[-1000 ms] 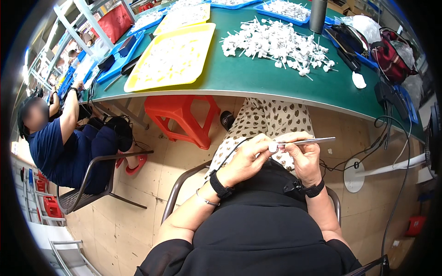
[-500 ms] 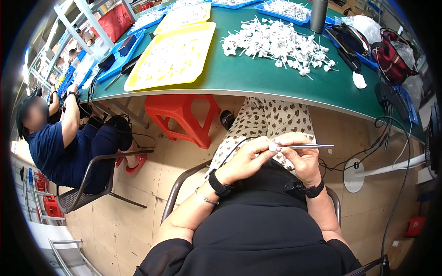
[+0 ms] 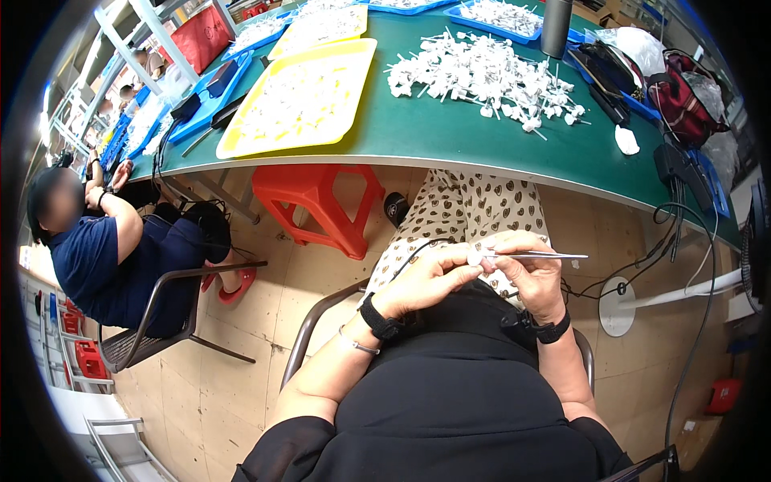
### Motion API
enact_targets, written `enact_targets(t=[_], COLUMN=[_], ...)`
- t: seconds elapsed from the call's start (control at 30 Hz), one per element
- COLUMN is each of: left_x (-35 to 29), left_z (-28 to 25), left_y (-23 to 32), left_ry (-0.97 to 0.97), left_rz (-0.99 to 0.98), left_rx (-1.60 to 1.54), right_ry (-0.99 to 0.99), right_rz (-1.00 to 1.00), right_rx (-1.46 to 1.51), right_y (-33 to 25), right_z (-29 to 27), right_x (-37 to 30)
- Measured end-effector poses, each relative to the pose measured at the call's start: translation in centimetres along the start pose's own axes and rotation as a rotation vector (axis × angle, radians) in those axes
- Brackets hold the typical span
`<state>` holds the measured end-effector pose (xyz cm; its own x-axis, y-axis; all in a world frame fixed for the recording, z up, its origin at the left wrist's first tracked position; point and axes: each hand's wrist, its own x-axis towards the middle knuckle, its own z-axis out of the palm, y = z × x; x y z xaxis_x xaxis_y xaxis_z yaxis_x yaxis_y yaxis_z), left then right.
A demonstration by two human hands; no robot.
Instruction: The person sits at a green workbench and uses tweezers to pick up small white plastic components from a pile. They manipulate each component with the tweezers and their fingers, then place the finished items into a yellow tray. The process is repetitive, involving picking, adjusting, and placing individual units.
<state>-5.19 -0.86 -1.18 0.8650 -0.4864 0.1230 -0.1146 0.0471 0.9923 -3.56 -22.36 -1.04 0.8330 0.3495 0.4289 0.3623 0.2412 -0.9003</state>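
Note:
Above my lap, my left hand (image 3: 432, 278) pinches a small white part (image 3: 475, 258) between thumb and fingertips. My right hand (image 3: 532, 273) is closed around slim metal tweezers (image 3: 558, 256), whose back end sticks out to the right. The tweezers' tips are hidden among my fingers, close to the white part. Both hands nearly meet. Beyond them on the green table (image 3: 418, 140) lies a loose heap of white parts with thin stems (image 3: 490, 80). A yellow tray (image 3: 233, 145) at the table's left holds more small white pieces.
A dark cylindrical bottle (image 3: 556, 28), a maroon bag (image 3: 683, 96) and black cables (image 3: 677, 209) are at the right. Under the table stands a red stool (image 3: 317, 205). A seated co-worker (image 3: 104, 249) is at the left. Blue trays (image 3: 210, 108) line the far left.
My two hands have shifted slightly, with a little more of the white part showing between them. At the left, the co-worker's arms have moved.

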Motion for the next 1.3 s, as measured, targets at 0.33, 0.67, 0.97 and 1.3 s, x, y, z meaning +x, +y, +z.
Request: enact_targets(t=[0.33,0.67,0.97,1.3], left_x=[0.0,-0.1,-0.2,-0.3], left_z=[0.0,-0.1,-0.2,-0.5], left_y=[-0.7,-1.0,-1.1,1.4], left_ry=[-0.024,-0.041,-0.062,-0.044], left_rz=[0.036,0.007,-0.059,-0.113], left_rx=[-0.021,-0.048,-0.106,0.101], right_ry=[0.017,0.007,0.011,-0.050], right_rz=[-0.059,-0.097,-0.140,-0.351], right_rx=[-0.131,-0.153,-0.172,-0.460], right_y=[0.3,0.2,-0.1,-1.0], right_z=[0.3,0.5,0.8,0.7], right_x=[-0.1,0.1,0.2,0.8])
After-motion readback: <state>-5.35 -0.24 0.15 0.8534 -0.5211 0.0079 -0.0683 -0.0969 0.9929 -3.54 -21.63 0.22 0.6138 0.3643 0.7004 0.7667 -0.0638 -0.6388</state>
